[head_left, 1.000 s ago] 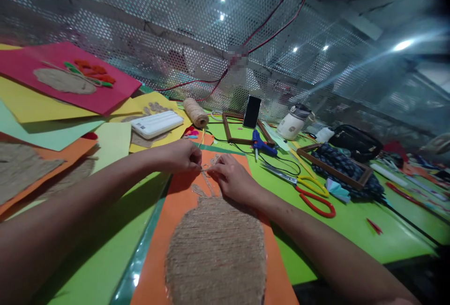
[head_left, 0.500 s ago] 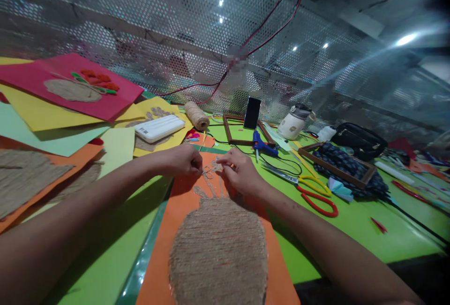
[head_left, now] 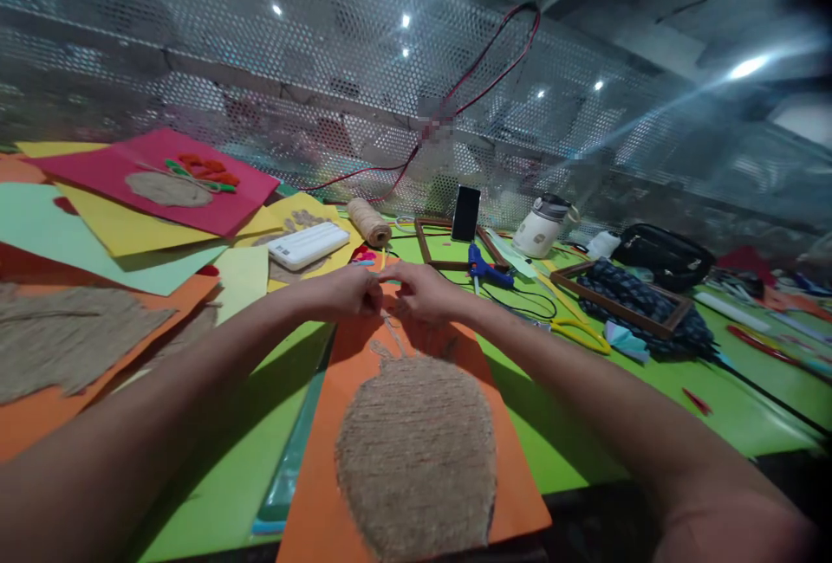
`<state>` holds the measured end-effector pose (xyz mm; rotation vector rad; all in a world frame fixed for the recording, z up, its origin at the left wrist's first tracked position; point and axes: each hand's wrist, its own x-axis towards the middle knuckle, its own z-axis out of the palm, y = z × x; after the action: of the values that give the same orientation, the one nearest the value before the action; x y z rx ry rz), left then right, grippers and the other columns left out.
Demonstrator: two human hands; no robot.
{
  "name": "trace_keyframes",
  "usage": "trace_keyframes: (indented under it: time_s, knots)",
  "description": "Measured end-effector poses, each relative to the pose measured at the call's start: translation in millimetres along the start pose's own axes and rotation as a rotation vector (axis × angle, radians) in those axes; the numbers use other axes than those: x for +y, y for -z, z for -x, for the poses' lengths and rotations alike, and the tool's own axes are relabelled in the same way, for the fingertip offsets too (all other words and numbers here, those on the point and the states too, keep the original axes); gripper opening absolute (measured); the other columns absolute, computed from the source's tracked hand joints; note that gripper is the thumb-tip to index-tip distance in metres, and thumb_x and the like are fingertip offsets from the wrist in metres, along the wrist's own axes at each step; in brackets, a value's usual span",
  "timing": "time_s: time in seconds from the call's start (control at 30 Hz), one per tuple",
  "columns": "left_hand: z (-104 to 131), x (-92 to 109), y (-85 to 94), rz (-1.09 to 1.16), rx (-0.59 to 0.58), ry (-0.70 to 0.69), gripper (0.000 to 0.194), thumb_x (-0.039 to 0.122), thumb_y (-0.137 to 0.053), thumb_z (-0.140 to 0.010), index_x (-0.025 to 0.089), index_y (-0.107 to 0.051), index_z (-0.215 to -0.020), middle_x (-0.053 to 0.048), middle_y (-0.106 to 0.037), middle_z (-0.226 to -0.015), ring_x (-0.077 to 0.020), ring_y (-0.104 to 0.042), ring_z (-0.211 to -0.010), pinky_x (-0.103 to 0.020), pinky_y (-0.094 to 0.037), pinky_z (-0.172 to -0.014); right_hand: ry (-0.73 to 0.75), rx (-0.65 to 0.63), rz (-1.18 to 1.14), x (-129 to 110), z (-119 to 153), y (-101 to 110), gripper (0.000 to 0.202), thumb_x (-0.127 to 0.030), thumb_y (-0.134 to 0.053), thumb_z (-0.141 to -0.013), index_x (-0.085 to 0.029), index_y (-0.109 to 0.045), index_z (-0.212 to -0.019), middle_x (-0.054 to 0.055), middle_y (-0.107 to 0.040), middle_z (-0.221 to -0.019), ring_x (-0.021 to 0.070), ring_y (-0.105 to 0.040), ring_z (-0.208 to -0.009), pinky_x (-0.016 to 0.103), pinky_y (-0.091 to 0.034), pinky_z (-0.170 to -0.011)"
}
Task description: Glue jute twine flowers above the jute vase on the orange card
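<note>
Below the left hand (head_left: 359,293) and right hand (head_left: 425,293), fingers bent, grips unclear, the vase (head_left: 416,450) looked fully corded, the half-hidden stems (head_left: 393,337) impossible to judge.

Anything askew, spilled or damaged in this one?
Two things look slightly off: the orange sheet overhangs the near edge of the table, where it might get knocked, and the right-hand frame lies across a dark bundle rather than flat. No spill or clear damage shows.
</note>
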<state>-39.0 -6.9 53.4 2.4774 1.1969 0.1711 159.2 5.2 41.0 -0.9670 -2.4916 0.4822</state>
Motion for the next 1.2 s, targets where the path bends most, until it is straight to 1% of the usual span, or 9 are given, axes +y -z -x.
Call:
trace_keyframes:
  time_s: [0.17,0.27,0.33,0.4,0.5,0.63,0.7,0.93,1.2]
  knots:
    - [-1,-3,-1.5,-0.038,0.011,-0.075,0.026,0.015,-0.06,-0.073,0.02,-0.083,-0.085,-0.003,-0.078,-0.079,-0.0164,-0.065,-0.071,-0.023,-0.042,-0.065,-0.03,-0.216,-0.189,5,-30,-4,0.034,0.008,-0.062,-0.072,-0.017,-0.076,-0.089,-0.001,-0.075,-0.087,0.0136,-0.064,-0.079,0.023,-0.049,-0.074]
    - [-4,-3,-5.9,-0.029,-0.001,-0.085,0.03,0.013,-0.058,-0.072,0.02,-0.083,-0.088,-0.003,-0.078,-0.082,-0.0165,-0.065,-0.071,-0.023,-0.043,-0.066,-0.083,-0.231,-0.168,8,-28,-4,0.021,0.002,-0.066,-0.075,-0.017,-0.076,-0.078,-0.003,-0.071,-0.072,0.0123,-0.061,-0.07,0.022,-0.046,-0.067]
    - [-3,0,-5.2,-0.02,0.001,-0.066,0.026,0.016,-0.06,-0.071,0.019,-0.082,-0.085,-0.004,-0.078,-0.081,-0.017,-0.065,-0.071,-0.024,-0.042,-0.065,-0.114,-0.19,-0.123,10,-20,-1,0.014,-0.005,-0.07,-0.078,-0.016,-0.076,-0.074,-0.003,-0.069,-0.067,0.0119,-0.059,-0.065,0.022,-0.044,-0.064]
    - [-1,2,-0.5,0.061,-0.024,-0.031,0.022,0.025,-0.064,-0.071,0.018,-0.08,-0.085,-0.004,-0.077,-0.081,-0.0183,-0.066,-0.073,-0.024,-0.043,-0.064,-0.131,-0.138,-0.075,11,-11,3,0.012,-0.008,-0.071,-0.079,-0.016,-0.076,-0.073,-0.002,-0.067,-0.066,0.0115,-0.057,-0.065,0.023,-0.042,-0.063]
    - [2,3,8.0,0.284,-0.028,-0.004,0.031,0.037,-0.065,-0.072,0.018,-0.076,-0.093,-0.005,-0.076,-0.085,-0.0201,-0.067,-0.08,-0.025,-0.046,-0.068,-0.122,-0.07,-0.018,9,5,7,0.012,-0.006,-0.072,-0.079,-0.016,-0.076,-0.073,-0.001,-0.066,-0.07,0.0109,-0.056,-0.066,0.023,-0.041,-0.065]
    - [-4,-8,5.4,0.352,0.169,0.03,0.026,0.034,-0.058,-0.072,0.015,-0.067,-0.087,-0.006,-0.072,-0.084,-0.0195,-0.065,-0.081,-0.027,-0.048,-0.073,-0.097,-0.028,0.0,3,19,8,0.015,-0.003,-0.072,-0.079,-0.015,-0.073,-0.07,-0.001,-0.063,-0.071,0.011,-0.056,-0.068,0.024,-0.04,-0.067]
    - [-9,-14,-1.4,0.319,0.195,0.05,0.023,0.033,-0.059,-0.07,0.015,-0.065,-0.085,-0.005,-0.07,-0.081,-0.0195,-0.063,-0.08,-0.027,-0.047,-0.072,-0.069,-0.016,-0.011,1,25,9,0.016,-0.002,-0.071,-0.08,-0.015,-0.071,-0.07,-0.002,-0.061,-0.072,0.011,-0.054,-0.069,0.024,-0.04,-0.068]
    - [-16,-18,-21.7,0.271,0.036,-0.015,0.02,0.033,-0.064,-0.073,0.017,-0.072,-0.082,-0.002,-0.074,-0.079,-0.0162,-0.063,-0.076,-0.024,-0.043,-0.068,0.0,-0.096,-0.092,4,44,12,0.017,-0.006,-0.067,-0.083,-0.018,-0.063,-0.072,-0.001,-0.06,-0.079,0.013,-0.053,-0.072,0.025,-0.042,-0.069]
    - [-18,-27,-31.7,0.292,0.025,-0.025,0.024,0.027,-0.062,-0.074,0.017,-0.073,-0.093,-0.005,-0.077,-0.087,-0.0164,-0.065,-0.078,-0.025,-0.045,-0.069,0.037,-0.146,-0.068,5,48,23,0.015,-0.005,-0.068,-0.082,-0.019,-0.07,-0.076,0.001,-0.065,-0.08,0.016,-0.058,-0.077,0.028,-0.045,-0.073]
